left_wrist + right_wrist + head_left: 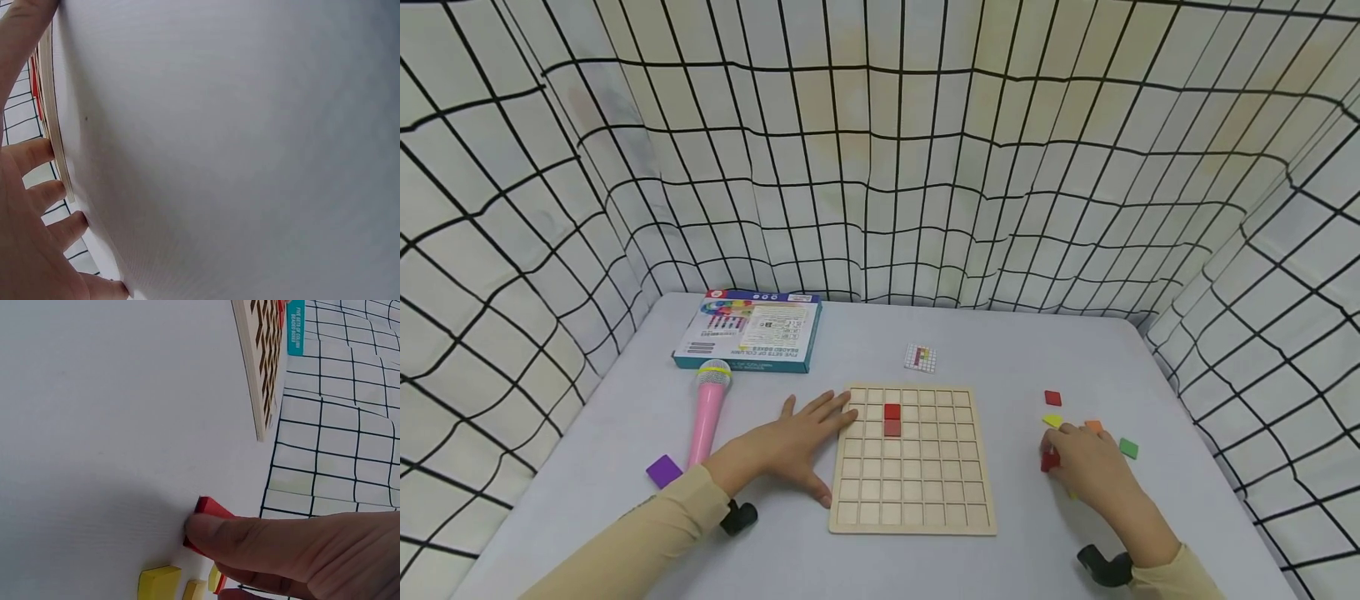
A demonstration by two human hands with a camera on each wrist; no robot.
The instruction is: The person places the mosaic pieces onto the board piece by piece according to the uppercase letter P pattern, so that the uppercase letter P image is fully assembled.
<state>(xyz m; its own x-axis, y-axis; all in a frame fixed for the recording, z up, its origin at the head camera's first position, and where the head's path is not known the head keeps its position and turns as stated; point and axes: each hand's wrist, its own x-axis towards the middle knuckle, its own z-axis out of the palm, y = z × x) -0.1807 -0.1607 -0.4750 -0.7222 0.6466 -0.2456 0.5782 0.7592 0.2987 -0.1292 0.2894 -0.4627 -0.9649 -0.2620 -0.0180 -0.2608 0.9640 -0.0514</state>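
A pale wooden grid board [917,527] lies on the table with two red square tiles [892,412] in one column near its top. My left hand [793,446] is spread at the board's left side, fingertips and thumb touching its edge. To the right of the board, my right hand [1093,471] pinches a red tile [214,507] between thumb and fingers, close to the tabletop. Around this hand lie a red tile [1053,398], a yellow tile [1053,421], an orange tile [1094,426] and a green tile [1129,448]. Yellow blocks [159,582] show below the thumb in the right wrist view.
A small printed grid card [921,358] lies behind the board. At the back left is a flat box [748,332], with a pink microphone [707,412] before it and a purple tile [664,472] beside that. Black wire mesh [880,158] encloses the white table.
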